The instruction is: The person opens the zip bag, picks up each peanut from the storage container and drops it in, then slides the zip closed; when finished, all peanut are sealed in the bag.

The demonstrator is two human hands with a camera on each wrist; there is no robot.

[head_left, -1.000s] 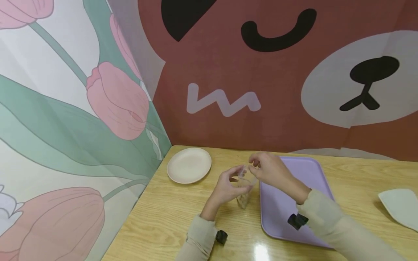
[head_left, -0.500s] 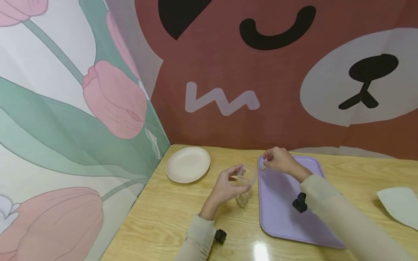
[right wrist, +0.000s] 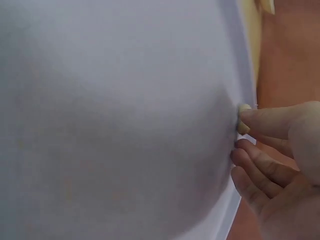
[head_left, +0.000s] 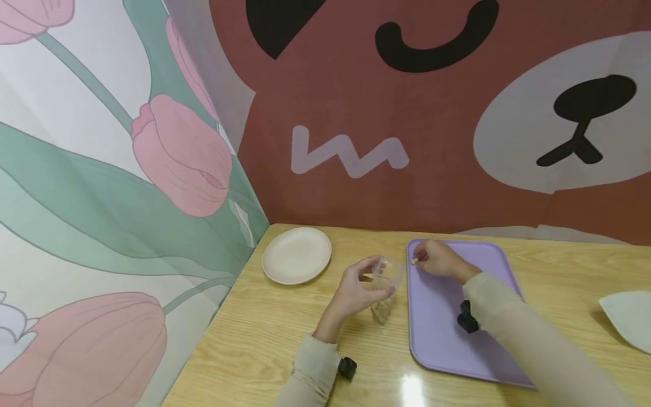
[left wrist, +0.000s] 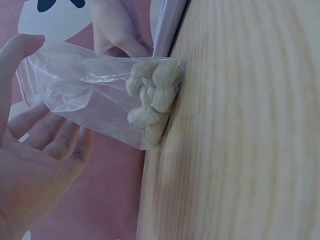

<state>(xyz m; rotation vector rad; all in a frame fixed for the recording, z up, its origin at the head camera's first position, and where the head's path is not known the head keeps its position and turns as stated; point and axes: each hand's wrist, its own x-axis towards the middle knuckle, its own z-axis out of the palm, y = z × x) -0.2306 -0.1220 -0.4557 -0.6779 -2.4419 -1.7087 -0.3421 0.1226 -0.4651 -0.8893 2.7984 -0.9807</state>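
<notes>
A clear zip bag [left wrist: 107,97] stands upright on the wooden table, its mouth spread wide at the top. Several peanuts in their shells [left wrist: 162,87] lie at its bottom. My left hand [head_left: 352,289] holds the bag near its mouth, thumb on one side and fingers on the other. Over the far left corner of the purple tray [head_left: 429,339], my right hand [head_left: 441,260] pinches one peanut [right wrist: 243,121] between thumb and fingertips. In the right wrist view that peanut is right at the tray surface, partly hidden by the thumb.
A round cream plate [head_left: 296,255] sits at the back left of the table. At the right edge is a pale white dish [head_left: 630,319]. A wall with a printed bear [head_left: 432,113] rises behind the table, and a tulip-print wall [head_left: 102,198] stands to the left.
My right hand has moved from the bag's mouth rightward to the tray's far left corner, where it now pinches a peanut that lay there. My left hand keeps its hold on the bag.
</notes>
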